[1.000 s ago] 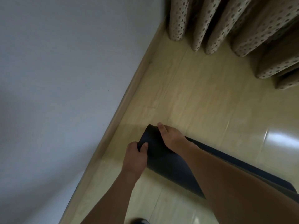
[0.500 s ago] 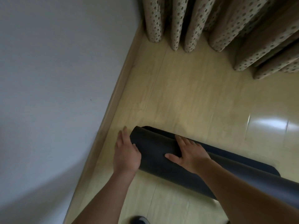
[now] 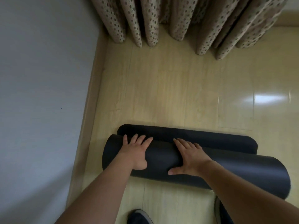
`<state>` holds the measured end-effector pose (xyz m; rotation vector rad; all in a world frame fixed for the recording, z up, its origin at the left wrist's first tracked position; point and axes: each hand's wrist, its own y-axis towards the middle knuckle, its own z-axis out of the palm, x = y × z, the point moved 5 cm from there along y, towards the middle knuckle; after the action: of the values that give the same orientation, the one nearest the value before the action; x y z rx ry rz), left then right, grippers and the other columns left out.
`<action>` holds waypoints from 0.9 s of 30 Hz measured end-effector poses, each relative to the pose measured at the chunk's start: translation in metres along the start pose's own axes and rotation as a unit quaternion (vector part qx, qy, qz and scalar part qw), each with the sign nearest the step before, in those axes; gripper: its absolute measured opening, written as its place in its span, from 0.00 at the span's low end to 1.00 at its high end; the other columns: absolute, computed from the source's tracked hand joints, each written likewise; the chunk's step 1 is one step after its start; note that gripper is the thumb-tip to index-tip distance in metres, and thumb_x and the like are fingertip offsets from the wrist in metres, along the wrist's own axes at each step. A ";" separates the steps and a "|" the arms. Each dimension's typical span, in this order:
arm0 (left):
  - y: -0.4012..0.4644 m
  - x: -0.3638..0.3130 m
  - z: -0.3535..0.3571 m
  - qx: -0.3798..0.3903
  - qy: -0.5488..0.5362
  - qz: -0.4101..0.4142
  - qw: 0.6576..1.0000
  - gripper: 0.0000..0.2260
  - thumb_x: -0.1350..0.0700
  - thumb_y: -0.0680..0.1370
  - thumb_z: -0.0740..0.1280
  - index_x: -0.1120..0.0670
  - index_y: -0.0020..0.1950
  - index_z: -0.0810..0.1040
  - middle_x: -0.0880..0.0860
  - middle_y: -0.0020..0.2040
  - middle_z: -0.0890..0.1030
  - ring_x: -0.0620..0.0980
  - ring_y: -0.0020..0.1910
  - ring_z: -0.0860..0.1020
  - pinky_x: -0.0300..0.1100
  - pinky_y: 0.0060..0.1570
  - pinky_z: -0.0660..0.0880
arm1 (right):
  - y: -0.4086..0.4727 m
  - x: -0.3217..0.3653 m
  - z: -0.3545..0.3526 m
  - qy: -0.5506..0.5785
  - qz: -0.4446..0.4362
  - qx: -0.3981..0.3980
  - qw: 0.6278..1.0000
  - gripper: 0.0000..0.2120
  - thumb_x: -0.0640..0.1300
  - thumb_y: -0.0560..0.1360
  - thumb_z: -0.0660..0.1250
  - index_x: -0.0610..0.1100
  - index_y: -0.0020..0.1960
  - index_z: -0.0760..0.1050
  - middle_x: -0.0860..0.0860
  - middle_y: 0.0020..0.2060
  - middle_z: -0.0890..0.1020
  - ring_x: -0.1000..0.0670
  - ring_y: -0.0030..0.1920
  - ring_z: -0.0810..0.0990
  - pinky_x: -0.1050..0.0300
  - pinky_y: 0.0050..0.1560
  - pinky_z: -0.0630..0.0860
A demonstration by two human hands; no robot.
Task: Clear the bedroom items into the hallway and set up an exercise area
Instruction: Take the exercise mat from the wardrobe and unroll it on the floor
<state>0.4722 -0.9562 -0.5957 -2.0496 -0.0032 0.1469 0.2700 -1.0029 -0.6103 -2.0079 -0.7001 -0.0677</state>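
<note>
A dark rolled exercise mat (image 3: 242, 172) lies across the pale wooden floor (image 3: 169, 94), close to the wall. A short unrolled strip (image 3: 226, 139) of it lies flat on the far side of the roll. My left hand (image 3: 137, 151) presses flat on top of the roll near its left end, fingers spread and straight. My right hand (image 3: 189, 157) presses flat on the roll toward the middle, fingers pointing away from me.
A grey wall (image 3: 40, 78) with a wooden skirting board (image 3: 90, 102) runs along the left. Dotted beige curtains (image 3: 178, 18) hang to the floor at the far side. My dark shoes (image 3: 139, 217) show at the bottom edge.
Both hands let go of the mat's end and moved onto the top of the roll, palms flat. The mat has turned square to me and a short strip has unrolled.
</note>
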 end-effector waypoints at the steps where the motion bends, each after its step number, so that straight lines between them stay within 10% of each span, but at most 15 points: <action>1: -0.001 -0.003 0.003 0.006 -0.004 -0.007 1.000 0.46 0.52 0.71 0.65 0.43 0.80 0.38 0.51 0.81 0.44 0.56 0.79 0.40 0.66 0.73 0.36 | -0.004 -0.003 0.003 -0.004 0.010 -0.002 1.000 0.61 0.80 0.60 0.60 0.50 0.79 0.37 0.51 0.79 0.46 0.46 0.78 0.48 0.40 0.76 0.46; 27: -0.069 -0.070 0.098 -0.045 -0.009 0.024 0.999 0.49 0.26 0.68 0.64 0.48 0.79 0.50 0.51 0.80 0.54 0.53 0.78 0.52 0.56 0.77 0.47 | -0.124 -0.022 0.120 0.053 0.091 -0.084 0.991 0.43 0.72 0.75 0.48 0.49 0.79 0.42 0.49 0.79 0.47 0.45 0.78 0.44 0.40 0.76 0.41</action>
<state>0.3970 -0.8419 -0.5724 -2.1401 0.0303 0.1980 0.1618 -0.8698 -0.5834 -2.2045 -0.4526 -0.1282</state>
